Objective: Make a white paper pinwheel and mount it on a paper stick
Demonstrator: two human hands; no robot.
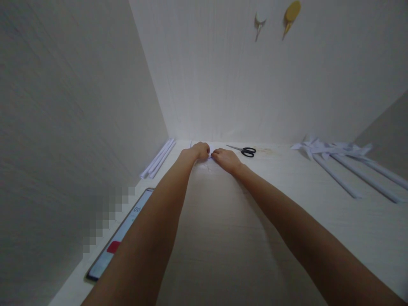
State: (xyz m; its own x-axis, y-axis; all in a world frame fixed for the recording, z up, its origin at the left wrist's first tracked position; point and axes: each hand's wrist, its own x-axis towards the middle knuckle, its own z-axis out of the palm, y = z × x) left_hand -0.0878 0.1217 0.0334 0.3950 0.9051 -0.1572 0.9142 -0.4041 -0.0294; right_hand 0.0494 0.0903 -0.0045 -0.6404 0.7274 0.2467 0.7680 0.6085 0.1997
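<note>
Far out on the white table, near the back wall, both my hands are close together over a small piece of white paper [211, 149]. My left hand [200, 151] is closed, its fingers curled round the paper's left side. From the right, my right hand [225, 159] pinches at the paper's near edge with bent fingers. How the paper is folded is too small to tell. Thin pale scraps [204, 165] lie just in front of the left hand. Black-handled scissors [247, 151] rest to the right of my right hand, blades pointing left.
Several white paper tubes [161, 157] lie along the left wall. On the right are white paper pinwheel-like shapes on paper sticks [338, 170]. A phone [127, 225] lies at the near left, partly behind my left forearm. Two hooks, one yellow [291, 12], are on the back wall.
</note>
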